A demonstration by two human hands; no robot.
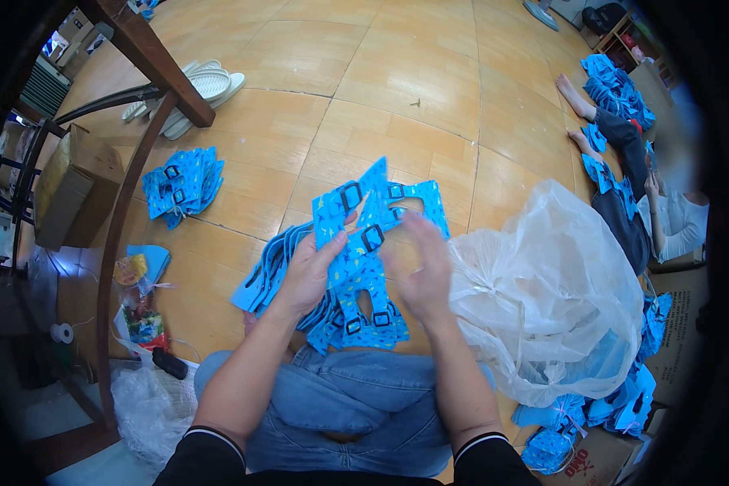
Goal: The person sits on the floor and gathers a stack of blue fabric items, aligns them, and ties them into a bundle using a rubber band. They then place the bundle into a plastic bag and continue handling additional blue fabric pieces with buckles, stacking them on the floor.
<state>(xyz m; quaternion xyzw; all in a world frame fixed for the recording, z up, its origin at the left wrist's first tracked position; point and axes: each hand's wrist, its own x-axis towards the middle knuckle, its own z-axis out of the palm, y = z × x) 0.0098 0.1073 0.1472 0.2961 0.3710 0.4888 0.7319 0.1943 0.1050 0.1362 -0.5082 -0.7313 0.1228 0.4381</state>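
Note:
My left hand (306, 275) pinches a flat blue patterned piece with black square buckles (332, 217) between thumb and fingers, raised above the pile. My right hand (423, 267) is beside it on the right, blurred by motion; its fingers look stretched out and apart from the thumb, with nothing visible in them. Under my hands, in front of my crossed legs, lies a stack of like blue pieces (271, 263), fanned out to the left. More buckled pieces (364, 320) lie near my lap, and another piece (431, 202) shows beyond my right hand.
A second pile of blue pieces (185, 185) lies on the floor to the left, near a wooden frame (109, 267) and white slippers (211, 85). A large clear plastic bag (543, 292) bulges at my right. Another person (624, 162) sits at far right among blue bundles.

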